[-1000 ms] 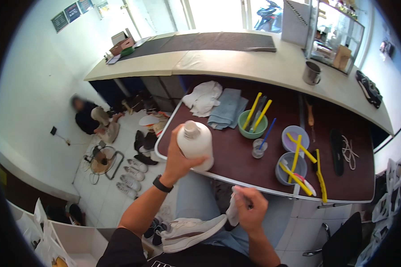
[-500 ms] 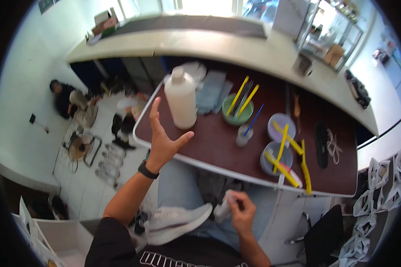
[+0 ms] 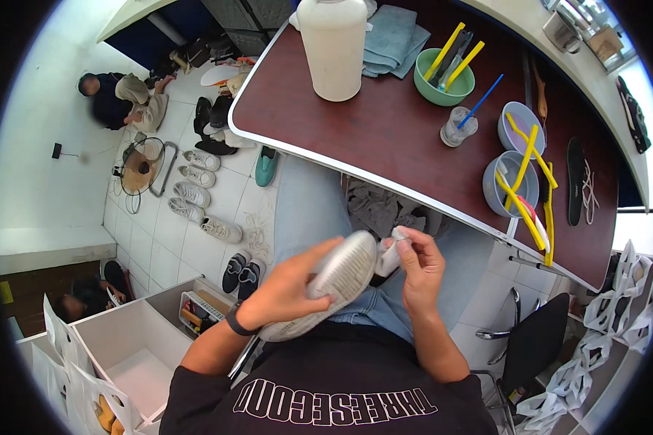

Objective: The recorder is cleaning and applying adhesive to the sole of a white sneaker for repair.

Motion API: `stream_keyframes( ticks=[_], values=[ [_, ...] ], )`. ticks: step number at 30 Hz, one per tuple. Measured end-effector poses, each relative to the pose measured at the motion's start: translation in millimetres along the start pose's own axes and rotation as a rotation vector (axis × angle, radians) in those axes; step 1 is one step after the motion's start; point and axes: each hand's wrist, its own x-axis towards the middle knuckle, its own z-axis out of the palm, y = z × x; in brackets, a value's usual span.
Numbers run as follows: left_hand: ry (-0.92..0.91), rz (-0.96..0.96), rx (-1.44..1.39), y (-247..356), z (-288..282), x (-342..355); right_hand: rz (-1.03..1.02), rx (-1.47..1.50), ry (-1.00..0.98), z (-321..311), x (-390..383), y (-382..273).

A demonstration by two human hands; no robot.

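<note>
Gripping a grey-soled shoe (image 3: 339, 279) sole-up over the lap, the left hand (image 3: 286, 290) steadies it while the right hand (image 3: 419, 267) pinches a white cloth (image 3: 389, 255) against its toe, apparently mid-wipe below the maroon table (image 3: 384, 130) bearing a white jug (image 3: 334, 47).

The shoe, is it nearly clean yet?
Done: the white bottle stands on the table. In hand: the left hand holds the shoe sole up while the right hand presses a small white cloth to its toe end. How clean the shoe is cannot be told.
</note>
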Motion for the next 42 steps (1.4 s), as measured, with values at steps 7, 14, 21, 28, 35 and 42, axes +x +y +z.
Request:
stream_keyframes(
  ticks=[7,14,21,28,35,42],
  values=[
    [0.421,0.259,-0.632,27.0,1.8,17.0,-0.146,0.265,0.064,34.9,3.2,-38.9],
    [0.266,0.222,-0.705,29.3,-8.1,25.4,-0.188,0.317,0.091,46.7,-8.2,-38.3],
    [0.180,0.555,-1.122,20.6,9.8,48.0,-0.223,0.288,0.105,39.8,-11.9,-37.0],
    [0.118,0.527,-1.145,32.7,7.2,53.6,-0.365,-0.003,0.074,25.0,-12.2,-45.6],
    [0.181,0.480,-1.100,52.6,23.8,48.2,-0.714,-0.621,0.105,-8.5,-6.6,-80.4],
    [0.226,0.436,-1.120,56.4,28.4,55.2,-0.724,-0.810,-0.001,0.6,-9.1,-106.4]
  ],
)
